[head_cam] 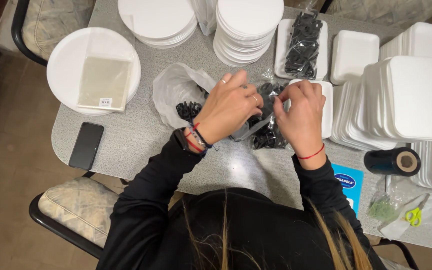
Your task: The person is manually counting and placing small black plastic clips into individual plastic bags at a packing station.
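At the middle of the grey speckled bench (141,135), the left hand (228,107) and right hand (302,117) meet over a small clear bag (266,125) of black plastic pieces, each grip pinching the bag's top edge. At nine o'clock from the hands lies a crumpled plastic bag (176,92) with more black pieces spilling out. At twelve stand two stacks of round white plates (248,27), and a third plate stack (66,70) at ten carries flat clear sleeves (103,82). A tray of black pieces (303,42) sits at one o'clock. Stacked white foam trays (411,97) crowd three o'clock. A phone (86,145) lies at eight; a black tape roll (392,161) and green scissors (415,215) lie at four. Two cushioned chairs stand on the tiled floor.
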